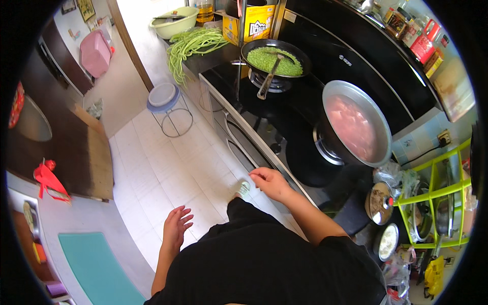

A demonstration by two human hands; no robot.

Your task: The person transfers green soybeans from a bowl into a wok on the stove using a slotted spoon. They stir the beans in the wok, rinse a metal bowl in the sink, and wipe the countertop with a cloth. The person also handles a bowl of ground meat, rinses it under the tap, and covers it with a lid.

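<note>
My left hand (176,223) hangs over the tiled floor with its fingers apart, holding nothing. Near the front edge of the stove is my right hand (269,184), its fingers curled together and nothing visible in them. On the far burner sits a black wok (249,47) full of chopped green pieces (267,60). A spatula (269,79) rests in it, its handle leaning over the rim toward me. The nearer burner carries a large metal pot (378,109) with pinkish chunks (351,127) in liquid. Neither hand touches the cookware.
Long green beans (193,48) hang over the far counter edge beside a pale green basin (175,25) and a yellow box (256,24). A wire stool (175,119) stands on the floor. To the right are a glass-lidded pan (378,203), a white-filled bowl (389,241) and a green rack (432,195).
</note>
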